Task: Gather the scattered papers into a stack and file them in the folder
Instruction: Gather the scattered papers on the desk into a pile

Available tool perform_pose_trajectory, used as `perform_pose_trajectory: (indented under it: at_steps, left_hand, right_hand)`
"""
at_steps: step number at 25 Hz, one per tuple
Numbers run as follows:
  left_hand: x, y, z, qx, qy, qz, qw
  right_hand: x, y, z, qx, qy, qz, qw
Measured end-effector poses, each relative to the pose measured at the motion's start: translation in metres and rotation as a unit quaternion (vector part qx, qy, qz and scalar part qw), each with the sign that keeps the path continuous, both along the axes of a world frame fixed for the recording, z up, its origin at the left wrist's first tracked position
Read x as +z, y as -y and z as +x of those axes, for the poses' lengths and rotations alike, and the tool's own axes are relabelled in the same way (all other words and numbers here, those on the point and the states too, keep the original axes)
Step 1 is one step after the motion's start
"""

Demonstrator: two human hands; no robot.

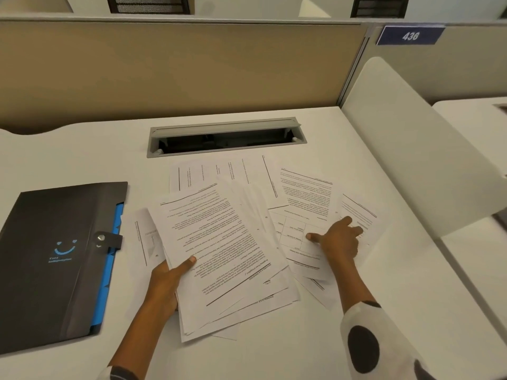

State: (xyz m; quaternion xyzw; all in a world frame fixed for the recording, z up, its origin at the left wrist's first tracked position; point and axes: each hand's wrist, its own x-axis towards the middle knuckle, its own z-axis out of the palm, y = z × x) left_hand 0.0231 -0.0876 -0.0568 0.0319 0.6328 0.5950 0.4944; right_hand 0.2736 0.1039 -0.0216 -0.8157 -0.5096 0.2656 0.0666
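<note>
While your left hand (167, 283) pinches the thick, uneven stack (227, 259) by its edge, your right hand (338, 241) lies spread flat on the loose sheets (304, 204), gripping nothing. Thin, slick paper could fan out or crease if dragged. On your left, the dark, matte folder (55, 256) lies snapped shut.

Folder (55, 259) lying at the desk's (82, 149) left edge, loose stack of papers (219, 256) just right of it mid-desk, more sheets (304, 198) fanned behind and right toward the side panel (411, 149), cable slot (227, 137) behind them near the back edge.
</note>
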Motion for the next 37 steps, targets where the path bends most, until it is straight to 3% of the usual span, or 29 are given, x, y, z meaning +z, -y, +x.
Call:
perform_pose_trajectory:
  at_steps: [4,8,15,18,21,24,30,34,37]
  left_hand:
    - [0.001,0.0,0.0,0.0,-0.004,0.001,1.0]
    - [-0.001,0.001,-0.002,-0.002,0.002,-0.001,1.0]
    - [-0.002,0.006,-0.004,-0.024,0.004,0.003,1.0]
    - [0.001,0.007,-0.002,-0.037,0.003,0.006,0.999]
    - [0.002,0.008,-0.004,-0.047,0.004,0.003,0.999]
    - [0.005,0.008,-0.003,-0.056,0.008,0.003,0.998]
    - [0.008,0.002,-0.005,-0.026,0.079,-0.036,0.996]
    - [0.011,0.001,-0.003,-0.033,0.042,-0.028,0.998]
    - [0.01,0.002,0.0,-0.013,0.019,-0.016,1.0]
  right_hand:
    - [0.0,-0.003,0.011,-0.054,-0.08,0.047,0.994]
    - [-0.004,-0.001,0.032,-0.024,-0.111,0.135,0.984]
    - [0.017,-0.014,0.095,-0.115,-0.293,0.229,0.921]
    - [0.023,-0.018,0.102,-0.157,-0.377,0.226,0.885]
    - [0.025,0.001,0.062,-0.07,-0.418,0.181,0.887]
    - [0.015,0.039,0.013,0.038,-0.401,0.129,0.906]
    - [-0.016,0.072,-0.044,0.239,-0.283,0.126,0.92]
    - [-0.016,0.068,-0.042,0.188,-0.27,0.153,0.932]
    - [-0.018,0.044,0.004,0.102,-0.082,0.185,0.974]
